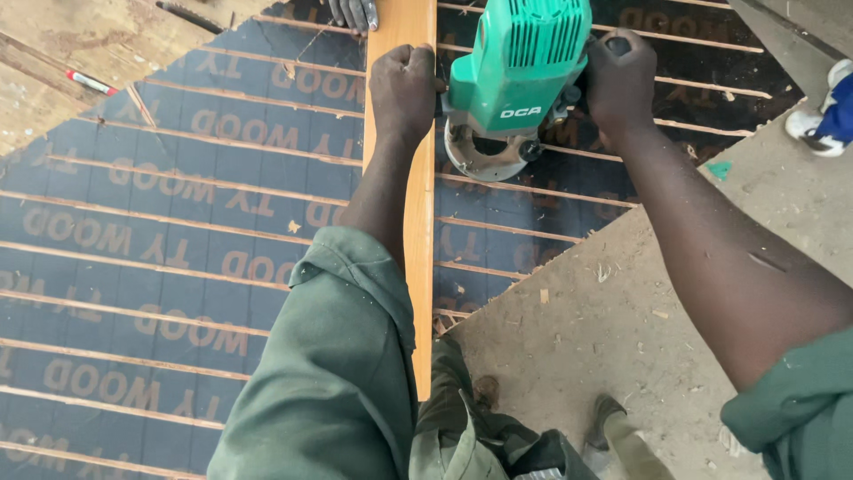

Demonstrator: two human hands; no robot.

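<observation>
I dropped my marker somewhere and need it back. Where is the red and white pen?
The pen lies at the head view's upper left, on the bare wooden board just beyond the dark grooved panel's edge.

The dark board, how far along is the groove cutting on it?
Done: many pale grooves already cross the dark board. In hand: the left hand presses the wooden guide strip, the right hand grips the green router beside it. Left: cannot tell how many more grooves are planned.
</observation>
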